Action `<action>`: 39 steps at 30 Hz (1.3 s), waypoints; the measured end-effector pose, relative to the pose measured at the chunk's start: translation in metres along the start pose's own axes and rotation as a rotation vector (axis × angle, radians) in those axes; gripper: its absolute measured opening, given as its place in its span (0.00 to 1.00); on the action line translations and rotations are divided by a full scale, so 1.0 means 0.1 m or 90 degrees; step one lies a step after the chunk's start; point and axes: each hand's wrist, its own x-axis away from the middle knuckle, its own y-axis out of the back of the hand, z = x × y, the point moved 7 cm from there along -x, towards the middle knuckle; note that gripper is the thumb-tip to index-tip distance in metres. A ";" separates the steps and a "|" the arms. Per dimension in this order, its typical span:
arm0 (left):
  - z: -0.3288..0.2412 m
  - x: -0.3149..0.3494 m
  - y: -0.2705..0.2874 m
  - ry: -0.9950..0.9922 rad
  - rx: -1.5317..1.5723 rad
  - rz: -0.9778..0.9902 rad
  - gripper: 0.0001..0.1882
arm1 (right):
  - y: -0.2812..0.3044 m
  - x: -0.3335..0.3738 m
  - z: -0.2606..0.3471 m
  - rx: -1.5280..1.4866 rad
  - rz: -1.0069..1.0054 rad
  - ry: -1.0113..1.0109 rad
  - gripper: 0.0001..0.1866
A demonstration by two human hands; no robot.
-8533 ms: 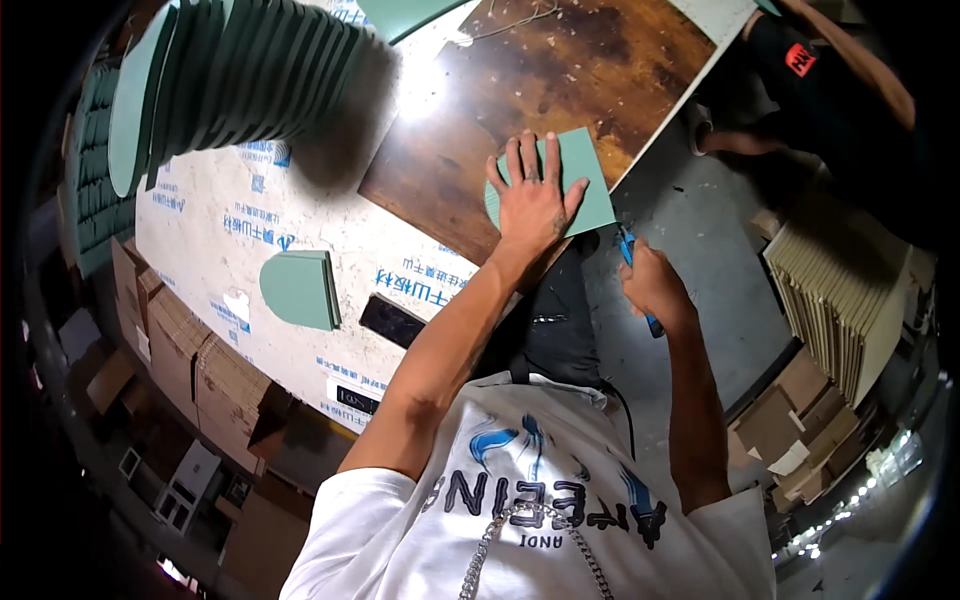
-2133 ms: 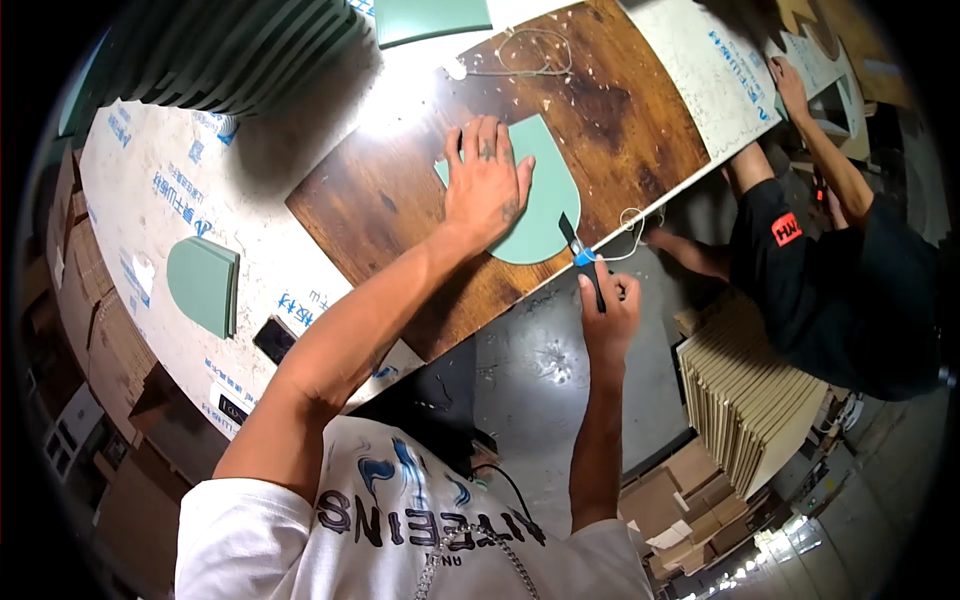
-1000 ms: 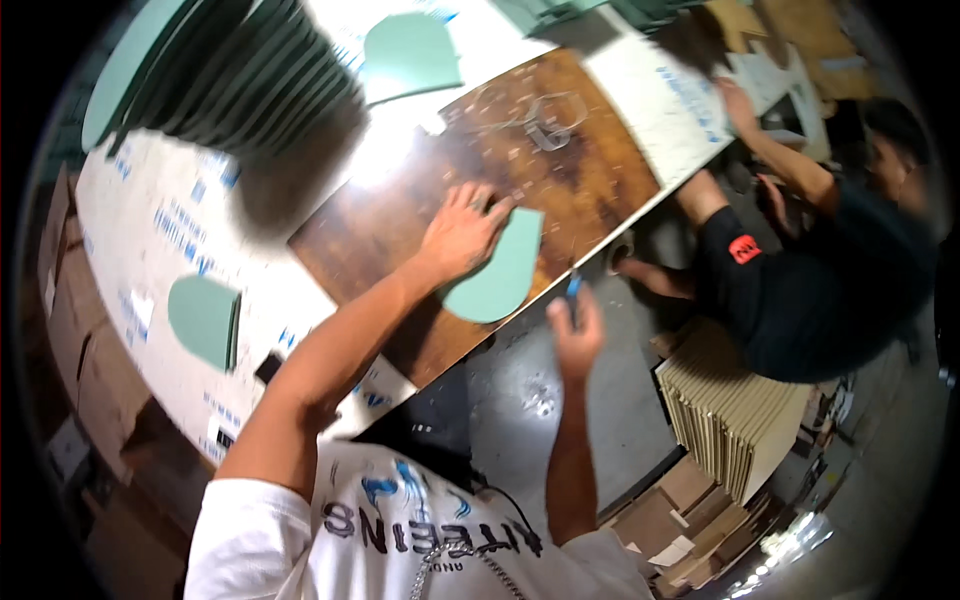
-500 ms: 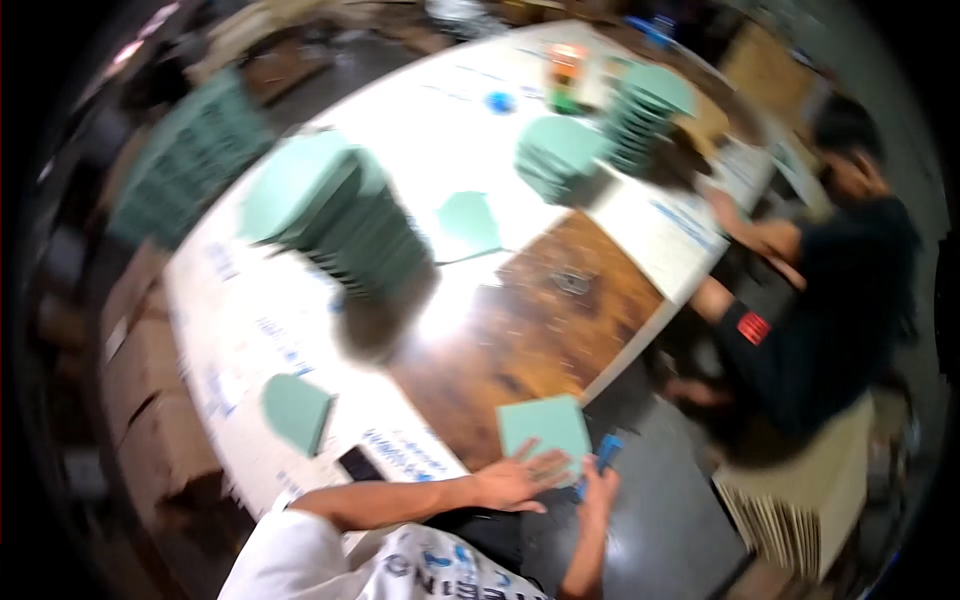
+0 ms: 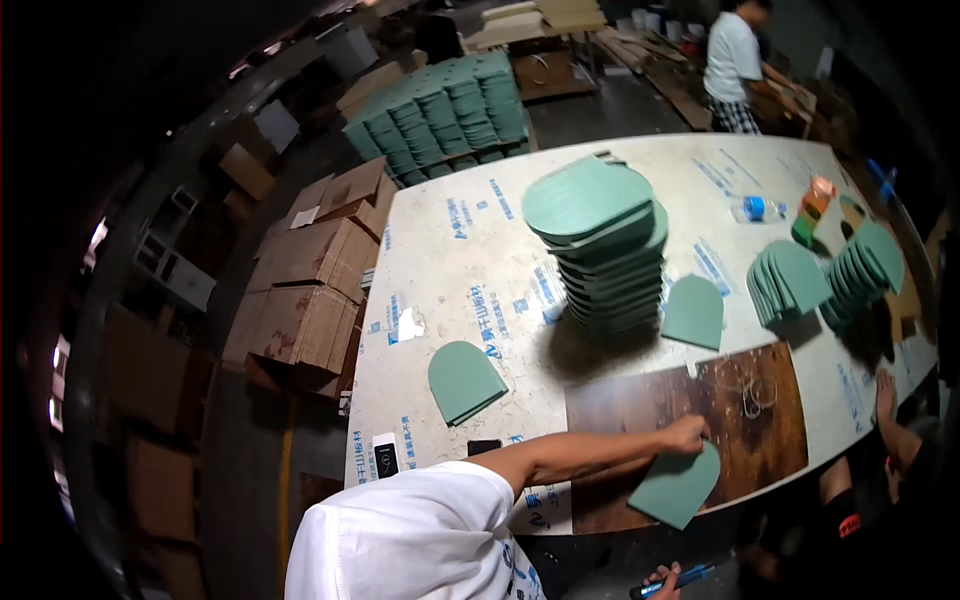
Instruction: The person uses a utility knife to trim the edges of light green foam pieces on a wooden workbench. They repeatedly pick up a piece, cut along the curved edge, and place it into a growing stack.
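Observation:
My left hand (image 5: 687, 434) is closed at the far edge of a green arch-shaped panel (image 5: 682, 487), its fingertips partly hidden. The panel lies on a dark wood-grain board (image 5: 612, 420). Low in the picture, my right hand (image 5: 662, 580) is wrapped round a slim blue tool (image 5: 692, 576) that looks like a utility knife, off the table's near edge. Another green panel (image 5: 694, 312) lies flat past the board. To the left rest a couple of stacked green panels (image 5: 466, 382). A tall stack of green panels (image 5: 590, 200) stands behind the board.
Two smaller green stacks (image 5: 785, 283) stand at the right beside a bottle (image 5: 758, 209). A phone (image 5: 485, 446) lies by my left arm. A co-worker's hand (image 5: 886, 395) touches the table's right edge. Cardboard piles (image 5: 310, 270) stand left of the white table (image 5: 430, 260).
The view has swung left. My left hand has gone from lying spread on the panel to closed at its far edge. The panel has turned; my right hand has moved away from it.

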 end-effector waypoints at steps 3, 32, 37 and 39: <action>0.20 -0.03 0.16 -0.091 -0.038 -0.159 0.18 | 0.07 -0.18 -0.27 0.056 -0.091 -0.008 0.19; -0.71 0.31 -0.08 -0.080 -0.483 -0.209 0.25 | -0.39 -0.48 0.52 0.771 0.021 0.741 0.23; -0.67 0.34 -0.06 -0.111 -0.462 -0.200 0.22 | -0.44 -0.62 0.57 0.777 0.063 0.766 0.25; -0.64 0.34 -0.07 -0.103 -0.459 -0.190 0.20 | -0.48 -0.66 0.58 0.773 0.068 0.753 0.26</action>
